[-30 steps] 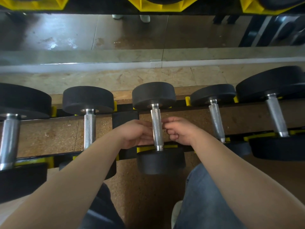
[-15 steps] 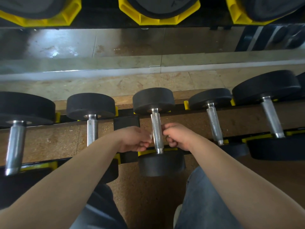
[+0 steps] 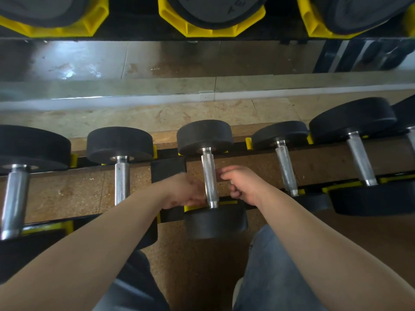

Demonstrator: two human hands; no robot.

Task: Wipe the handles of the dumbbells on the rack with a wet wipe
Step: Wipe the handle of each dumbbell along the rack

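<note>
Flanking handle [image 3: 210, 180]: left hand [image 3: 184, 191], right hand [image 3: 244, 187]

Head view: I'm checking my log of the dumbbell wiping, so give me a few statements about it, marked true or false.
The left hand and right hand flank the handle of the middle dumbbell. True.
The dumbbell heads are yellow. False: they are black; the cradles are yellow.
That handle is silver metal. True.
The middle dumbbell lies on the floor. False: it rests on the rack.
</note>
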